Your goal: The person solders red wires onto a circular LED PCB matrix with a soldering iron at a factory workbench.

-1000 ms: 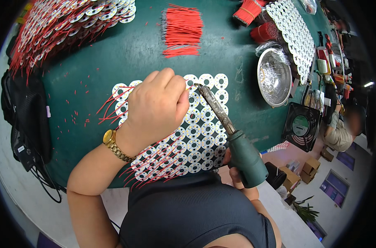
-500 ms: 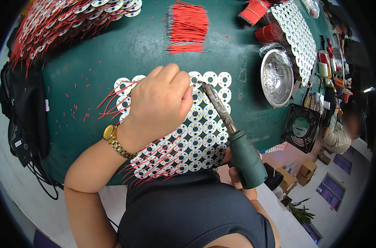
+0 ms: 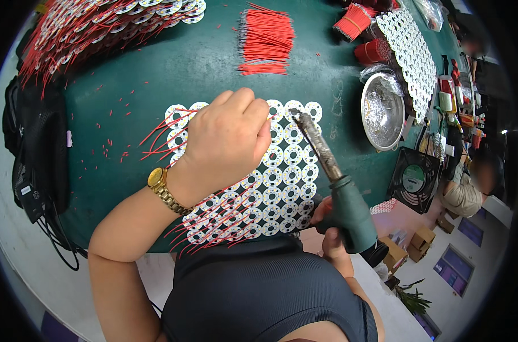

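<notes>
A sheet of round white circuit boards point(image 3: 282, 176) lies on the green table point(image 3: 173, 68) in front of me, with short red wires sticking out of its left side. My left hand point(image 3: 227, 139), a gold watch on its wrist, rests on the sheet with fingers curled; whether it pinches a wire is hidden. My right hand point(image 3: 327, 228) grips the dark green handle of a soldering iron point(image 3: 333, 176). The iron's tip touches a board near the sheet's top right.
A bundle of cut red wires point(image 3: 264, 40) lies further up the table. More wired boards point(image 3: 99, 23) are heaped at top left. A metal bowl point(image 3: 381, 111), another board sheet point(image 3: 413, 51) and a small black fan point(image 3: 415, 179) stand to the right. Another person point(image 3: 470, 182) sits far right.
My left hand has shifted slightly on the board sheet. The soldering iron's tip stays near the sheet's top right corner.
</notes>
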Demonstrator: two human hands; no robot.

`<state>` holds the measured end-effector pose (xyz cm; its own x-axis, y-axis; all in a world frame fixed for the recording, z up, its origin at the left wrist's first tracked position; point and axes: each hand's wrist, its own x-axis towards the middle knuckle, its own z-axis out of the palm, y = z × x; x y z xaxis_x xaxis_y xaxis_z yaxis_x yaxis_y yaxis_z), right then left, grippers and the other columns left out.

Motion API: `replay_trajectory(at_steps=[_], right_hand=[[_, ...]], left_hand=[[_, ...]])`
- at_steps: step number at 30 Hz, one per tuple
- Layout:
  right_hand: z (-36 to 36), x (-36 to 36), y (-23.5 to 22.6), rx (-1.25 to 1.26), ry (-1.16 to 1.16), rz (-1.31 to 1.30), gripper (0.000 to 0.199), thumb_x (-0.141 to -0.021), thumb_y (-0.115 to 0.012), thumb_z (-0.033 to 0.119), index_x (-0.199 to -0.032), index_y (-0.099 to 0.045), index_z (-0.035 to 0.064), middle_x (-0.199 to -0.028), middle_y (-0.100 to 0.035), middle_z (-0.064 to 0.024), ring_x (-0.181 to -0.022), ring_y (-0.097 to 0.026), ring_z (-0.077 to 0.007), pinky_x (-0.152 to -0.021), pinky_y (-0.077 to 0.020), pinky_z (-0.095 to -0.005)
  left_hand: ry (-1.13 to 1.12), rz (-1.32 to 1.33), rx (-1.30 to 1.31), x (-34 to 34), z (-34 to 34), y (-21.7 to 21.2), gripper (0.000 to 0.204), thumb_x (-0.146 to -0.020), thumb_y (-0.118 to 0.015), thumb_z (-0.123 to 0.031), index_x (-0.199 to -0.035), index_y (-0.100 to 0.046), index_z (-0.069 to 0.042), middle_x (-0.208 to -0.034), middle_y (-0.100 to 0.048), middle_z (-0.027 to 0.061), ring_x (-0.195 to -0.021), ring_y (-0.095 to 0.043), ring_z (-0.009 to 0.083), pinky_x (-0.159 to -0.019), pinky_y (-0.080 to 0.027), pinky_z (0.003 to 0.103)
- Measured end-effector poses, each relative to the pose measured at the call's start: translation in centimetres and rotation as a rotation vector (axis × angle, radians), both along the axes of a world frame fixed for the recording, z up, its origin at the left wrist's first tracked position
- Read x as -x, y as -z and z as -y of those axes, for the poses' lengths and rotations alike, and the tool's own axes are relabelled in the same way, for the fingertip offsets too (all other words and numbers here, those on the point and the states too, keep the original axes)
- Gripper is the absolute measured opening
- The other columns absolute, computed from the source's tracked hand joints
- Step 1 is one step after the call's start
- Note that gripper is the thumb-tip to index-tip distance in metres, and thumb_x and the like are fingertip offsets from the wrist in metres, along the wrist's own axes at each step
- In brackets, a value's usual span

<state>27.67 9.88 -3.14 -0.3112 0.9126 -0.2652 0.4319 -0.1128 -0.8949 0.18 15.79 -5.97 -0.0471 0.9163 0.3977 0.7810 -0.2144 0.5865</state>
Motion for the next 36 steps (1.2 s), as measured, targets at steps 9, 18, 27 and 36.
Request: replay_trajectory(at_steps=[9, 18, 27, 36], right_hand=[[0.2, 1.3, -0.4, 0.064, 0.195, -0.114, 0.092, -0.063, -0.070, 0.077, -0.120, -0.050, 0.0078, -0.075, -0.051, -0.0015, -0.066, -0.053, -0.0114, -0.054, -0.0369, -0.0244], [0.6, -0.5, 3.2, -0.209, 0.038, -0.198, 0.080, -0.077, -0.069, 0.062, -0.129, -0.049, 0.0049, -0.081, -0.053, -0.0046, -0.070, -0.052, -0.0121, -0.058, -0.0418, -0.0261], [1.0, -0.4, 4.1, -0.262, 0.067, -0.287, 0.079, -0.080, -0.068, 0.058, -0.129, -0.048, -0.0007, -0.082, -0.052, -0.0055, -0.072, -0.050, -0.0123, -0.062, -0.0440, -0.0269], [1.0, -0.9, 4.7, -0.566, -0.008, -0.240, 0.022, -0.087, -0.063, 0.021, -0.093, -0.063, -0.0005, -0.069, -0.061, -0.0077, -0.059, -0.057, -0.0170, -0.055, -0.0455, -0.0286]], left_hand=[[0.017, -0.028, 0.011, 0.1, 0.0, -0.4, 0.015, -0.075, -0.067, -0.005, -0.071, -0.053, -0.007, -0.069, -0.049, 0.0052, -0.062, -0.054, 0.0225, -0.052, -0.041, 0.036], [-0.117, -0.019, 0.165, 1.5, -2.6, -2.6, 0.016, -0.084, -0.068, -0.013, -0.091, -0.057, -0.005, -0.091, -0.056, 0.0107, -0.079, -0.059, 0.0283, -0.067, -0.047, 0.038], [-0.139, -0.481, 0.260, 1.4, -4.6, -1.3, 0.012, -0.087, -0.063, -0.017, -0.090, -0.057, -0.007, -0.095, -0.053, 0.0089, -0.093, -0.052, 0.0296, -0.080, -0.038, 0.047], [-0.254, -0.635, 0.091, 0.3, -3.3, 0.1, 0.008, -0.082, -0.055, -0.010, -0.089, -0.052, -0.007, -0.093, -0.049, 0.0085, -0.094, -0.048, 0.0272, -0.097, -0.033, 0.054]])
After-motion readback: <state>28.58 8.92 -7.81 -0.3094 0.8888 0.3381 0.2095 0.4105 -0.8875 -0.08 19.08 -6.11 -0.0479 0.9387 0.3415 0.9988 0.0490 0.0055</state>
